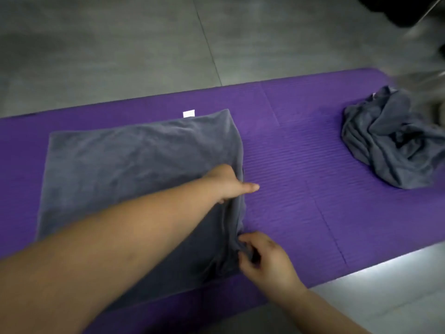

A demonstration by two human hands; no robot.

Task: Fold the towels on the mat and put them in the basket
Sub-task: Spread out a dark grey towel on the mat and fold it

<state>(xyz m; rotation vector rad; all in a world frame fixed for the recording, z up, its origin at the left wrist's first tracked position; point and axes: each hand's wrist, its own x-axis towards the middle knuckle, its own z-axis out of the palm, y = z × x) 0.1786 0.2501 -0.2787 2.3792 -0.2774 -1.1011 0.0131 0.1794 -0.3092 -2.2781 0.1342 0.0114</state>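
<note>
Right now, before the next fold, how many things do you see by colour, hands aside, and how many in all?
Grey: 2, the flat towel and the crumpled towel heap, which may hide more.
Purple: 1, the mat.
White: 1, the small tag at the flat towel's far edge.
Total: 4.

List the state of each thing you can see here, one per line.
flat towel: spread on the mat, right edge bunched.
crumpled towel: unfolded heap on the mat, untouched.
mat: lying flat on the floor.
left hand: grip on the flat towel's right edge.
right hand: pinching its near right corner.
</note>
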